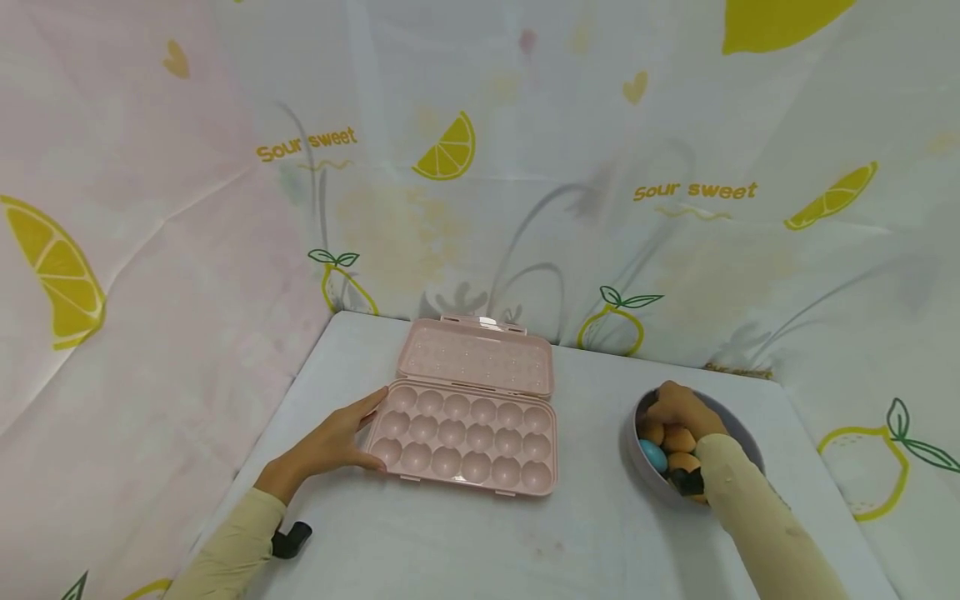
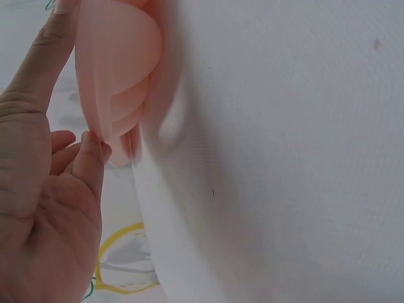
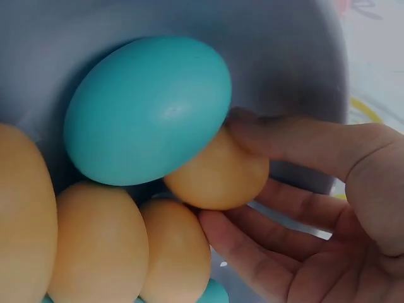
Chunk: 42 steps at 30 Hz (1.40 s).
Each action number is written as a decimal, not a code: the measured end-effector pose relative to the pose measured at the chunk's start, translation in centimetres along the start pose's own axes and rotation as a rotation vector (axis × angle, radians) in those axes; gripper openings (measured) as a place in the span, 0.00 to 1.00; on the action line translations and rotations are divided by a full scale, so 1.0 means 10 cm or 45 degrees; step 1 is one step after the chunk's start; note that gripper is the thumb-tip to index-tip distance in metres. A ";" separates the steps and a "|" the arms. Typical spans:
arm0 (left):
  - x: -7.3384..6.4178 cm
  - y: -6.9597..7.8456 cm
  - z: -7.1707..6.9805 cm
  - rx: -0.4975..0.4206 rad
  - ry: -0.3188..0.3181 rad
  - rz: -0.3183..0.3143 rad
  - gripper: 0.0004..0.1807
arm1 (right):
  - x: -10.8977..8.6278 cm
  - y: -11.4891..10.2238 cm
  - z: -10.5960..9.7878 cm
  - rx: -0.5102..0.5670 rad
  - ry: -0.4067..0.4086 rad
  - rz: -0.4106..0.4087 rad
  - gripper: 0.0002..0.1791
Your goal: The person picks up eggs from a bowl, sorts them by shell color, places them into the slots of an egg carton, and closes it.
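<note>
A pale pink egg box (image 1: pixel 465 440) lies on the table with its lid (image 1: pixel 476 357) folded back; its round hollows hold nothing. My left hand (image 1: pixel 330 437) grips the box's left end, thumb at the near corner and fingers at the far one. In the left wrist view, the fingertips pinch the box's rim (image 2: pixel 95 76). To the right, my right hand (image 1: pixel 684 412) reaches into a grey bowl (image 1: pixel 738 425). Its thumb and fingers close around a brown egg (image 3: pixel 221 173), partly hidden behind a turquoise egg (image 3: pixel 148 110). Several other brown eggs (image 3: pixel 101 246) lie beside them.
White cloth covers the table (image 1: pixel 585 542), with a stretch of it between the box and the bowl. A lemon-printed curtain (image 1: pixel 525 225) hangs behind the table and along its sides. Black wrist-worn devices (image 1: pixel 291 540) sit on both forearms.
</note>
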<state>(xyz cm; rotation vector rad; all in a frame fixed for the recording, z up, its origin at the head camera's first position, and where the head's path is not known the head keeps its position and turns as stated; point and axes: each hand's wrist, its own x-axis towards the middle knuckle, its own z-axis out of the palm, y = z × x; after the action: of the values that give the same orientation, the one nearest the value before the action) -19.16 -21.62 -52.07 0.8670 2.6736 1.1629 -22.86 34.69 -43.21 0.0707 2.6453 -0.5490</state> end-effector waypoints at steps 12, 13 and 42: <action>0.01 0.00 0.00 0.016 -0.003 -0.022 0.69 | -0.06 0.15 0.05 0.002 0.124 -0.096 0.16; 0.01 0.01 0.00 0.014 -0.002 -0.020 0.69 | -0.06 0.16 0.06 0.004 0.149 -0.108 0.17; 0.01 0.00 -0.01 0.024 -0.001 -0.036 0.70 | -0.30 -0.25 -0.14 0.183 0.693 -0.388 0.22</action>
<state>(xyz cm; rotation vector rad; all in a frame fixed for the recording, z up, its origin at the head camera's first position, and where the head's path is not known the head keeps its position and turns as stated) -19.25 -21.65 -52.03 0.8291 2.6916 1.1332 -21.00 33.08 -39.85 -0.1675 3.1638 -0.9321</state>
